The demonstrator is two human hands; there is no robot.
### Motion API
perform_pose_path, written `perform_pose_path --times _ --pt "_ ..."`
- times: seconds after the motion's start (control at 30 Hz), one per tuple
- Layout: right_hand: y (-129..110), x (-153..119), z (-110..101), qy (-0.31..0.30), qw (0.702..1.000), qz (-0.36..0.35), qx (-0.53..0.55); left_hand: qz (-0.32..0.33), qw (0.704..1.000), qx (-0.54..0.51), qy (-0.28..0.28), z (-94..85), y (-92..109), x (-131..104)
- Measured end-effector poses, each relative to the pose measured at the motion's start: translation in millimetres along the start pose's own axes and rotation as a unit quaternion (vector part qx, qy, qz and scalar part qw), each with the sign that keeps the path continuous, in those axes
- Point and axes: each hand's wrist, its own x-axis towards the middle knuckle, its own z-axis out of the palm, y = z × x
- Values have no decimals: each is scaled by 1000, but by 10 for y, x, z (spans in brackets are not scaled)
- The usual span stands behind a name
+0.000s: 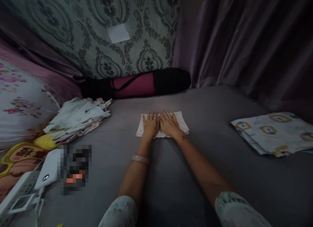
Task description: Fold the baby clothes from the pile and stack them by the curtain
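A small white folded cloth [180, 120] lies flat on the grey bed sheet [168, 171] in front of me. My left hand [151, 125] rests palm down on its left half, fingers stretched forward. Beside it, my right hand [169, 123] presses flat on the middle and right of the cloth, fingers also extended. The two hands almost touch at the thumbs. The cloth's far edge and both its sides show around them, while its middle is hidden under my palms.
At left lies a heap of crumpled light clothes [78, 114], near a floral pillow [22, 106]. A power strip [14, 192] and a white device [50, 168] sit at lower left. On the right is a folded patterned cloth [274, 130]. A black and magenta long bag [137, 84] lies along the wall.
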Motion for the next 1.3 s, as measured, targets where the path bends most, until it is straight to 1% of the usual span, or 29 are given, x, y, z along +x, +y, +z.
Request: perform_pose_path --times 0.07,0.2,0.3,0.4,0.53,0.6,0.67,0.73,0.87,1.0,1.07,1.2,1.3 --pt "6 6 38 -15 1000 -5 -3 7 1000 8 -9 54 -26 12" --pt "25 9 116 -51 999 1 -3 10 999 0 -46 144 -55 44" --pt "32 10 132 -51 999 1 -5 7 999 -2 -53 155 -60 57" --pt "43 17 112 -59 998 5 -3 4 999 -5 -50 125 -65 49" --pt "92 25 104 -38 998 48 -14 -28 1000 3 -9 97 -94 29" --pt "120 25 123 -40 997 61 -20 -45 999 3 -15 110 -111 26" --pt "136 23 145 -49 997 64 -21 -49 998 2 -30 134 -121 28" --pt "141 18 155 -49 997 63 -21 -49 998 4 -32 152 -123 32" --pt "166 -3 125 -42 997 58 -19 -50 998 -1 -36 128 -138 28" --pt "258 -30 111 -4 994 103 -33 -95 995 2 -32 78 -201 4" --pt "299 -35 122 -12 992 121 -34 -113 993 1 -35 74 -229 -4" --pt "339 -32 103 -36 991 124 -27 -112 993 -11 -45 83 -274 -3" --pt "397 -46 44 -22 989 145 -24 -109 993 -17 -30 75 -352 -15"
